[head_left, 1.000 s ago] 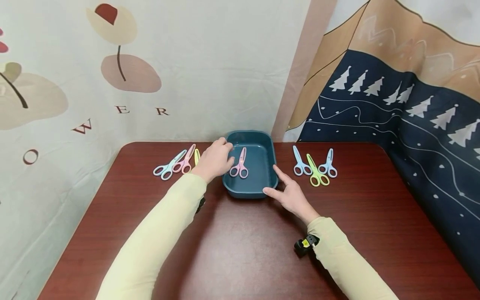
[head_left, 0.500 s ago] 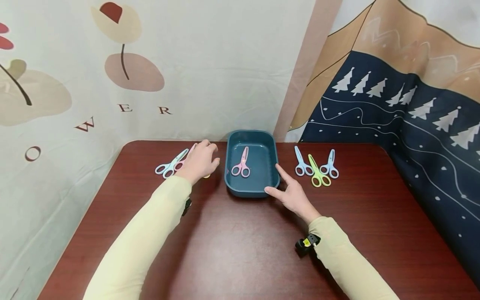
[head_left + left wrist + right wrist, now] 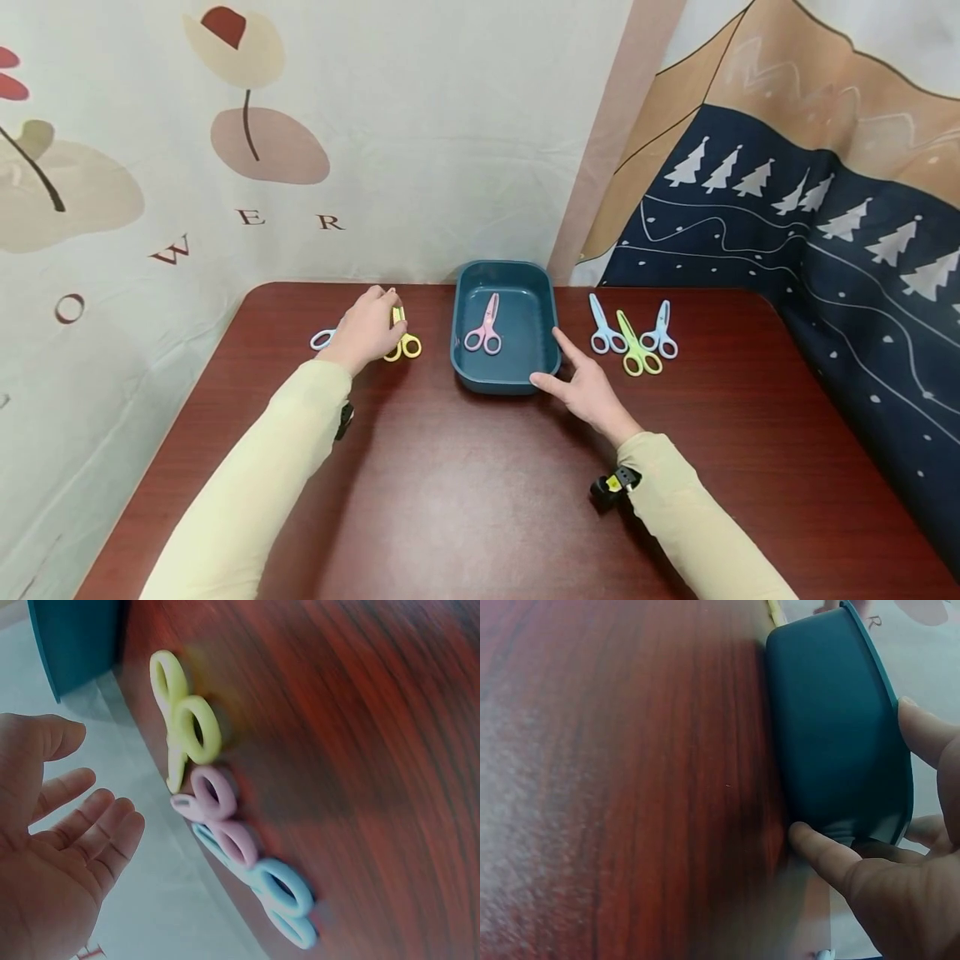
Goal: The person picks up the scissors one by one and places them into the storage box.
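1. The left hand [image 3: 363, 329] is over the row of scissors at 9 o'clock from the tray [image 3: 504, 387]. Its fingers are loosely bent, moderately wide, and hold nothing.
2. In the left wrist view this row lies on the worktop [image 3: 465, 500]: yellow scissors [image 3: 178, 712] nearest the tray, then pink scissors [image 3: 217, 819], then blue scissors [image 3: 262, 889].
3. I judge the step as a reach for 1 pair here. It is better to pinch only 1 handle and lift straight up, because the pink and blue pairs lie very close and could drag each other.
4. The right hand [image 3: 588, 396] is at 4 o'clock of the tray, thumb and forefinger spread wide, touching its corner. This light support should be enough against sliding.
5. In the head view, the left hand covers most of the pink pair and the blue blades. Whether it touches any scissors, I cannot tell.
6. In the right wrist view, the tray hides some fingertips, and a pale thing [image 3: 823, 954] at 6 o'clock is cut off.
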Demonstrator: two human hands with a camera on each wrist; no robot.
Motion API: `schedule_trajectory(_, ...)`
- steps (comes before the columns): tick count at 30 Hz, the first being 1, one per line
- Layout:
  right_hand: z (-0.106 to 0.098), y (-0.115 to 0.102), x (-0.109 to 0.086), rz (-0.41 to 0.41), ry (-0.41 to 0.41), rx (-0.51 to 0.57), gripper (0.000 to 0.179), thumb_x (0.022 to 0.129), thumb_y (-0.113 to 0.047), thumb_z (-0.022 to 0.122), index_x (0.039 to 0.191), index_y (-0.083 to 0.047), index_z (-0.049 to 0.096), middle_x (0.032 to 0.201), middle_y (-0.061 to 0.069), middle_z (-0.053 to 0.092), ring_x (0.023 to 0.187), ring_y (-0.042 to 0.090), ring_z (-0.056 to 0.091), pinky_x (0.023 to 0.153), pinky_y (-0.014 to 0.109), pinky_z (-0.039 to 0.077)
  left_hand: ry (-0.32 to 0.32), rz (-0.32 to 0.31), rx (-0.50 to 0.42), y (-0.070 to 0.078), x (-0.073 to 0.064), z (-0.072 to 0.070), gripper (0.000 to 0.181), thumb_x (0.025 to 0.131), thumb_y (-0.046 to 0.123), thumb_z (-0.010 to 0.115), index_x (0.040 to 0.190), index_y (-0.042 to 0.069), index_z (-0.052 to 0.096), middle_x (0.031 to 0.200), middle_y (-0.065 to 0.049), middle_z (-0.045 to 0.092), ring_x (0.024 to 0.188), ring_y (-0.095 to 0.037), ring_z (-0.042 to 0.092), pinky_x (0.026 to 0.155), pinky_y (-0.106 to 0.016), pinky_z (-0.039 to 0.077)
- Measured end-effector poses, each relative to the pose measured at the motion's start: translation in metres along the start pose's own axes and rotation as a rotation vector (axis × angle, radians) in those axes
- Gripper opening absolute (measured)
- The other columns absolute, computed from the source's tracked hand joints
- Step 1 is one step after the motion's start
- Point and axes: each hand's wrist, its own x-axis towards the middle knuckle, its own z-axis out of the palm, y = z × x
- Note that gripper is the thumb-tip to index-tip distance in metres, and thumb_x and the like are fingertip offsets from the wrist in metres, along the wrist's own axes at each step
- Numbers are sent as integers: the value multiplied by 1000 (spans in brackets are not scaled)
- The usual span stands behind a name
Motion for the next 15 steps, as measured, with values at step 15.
schedule_trajectory(15,-6,-2,5,59,-16,17,91,95,-20,77,166,-11,21,165,20,33,144,41,45,112,52,42,35,-65,-8,-44,-20,-13,38,97,18,61,124,-8,61,116,-25,52,99,-38,53,87,-56,48)
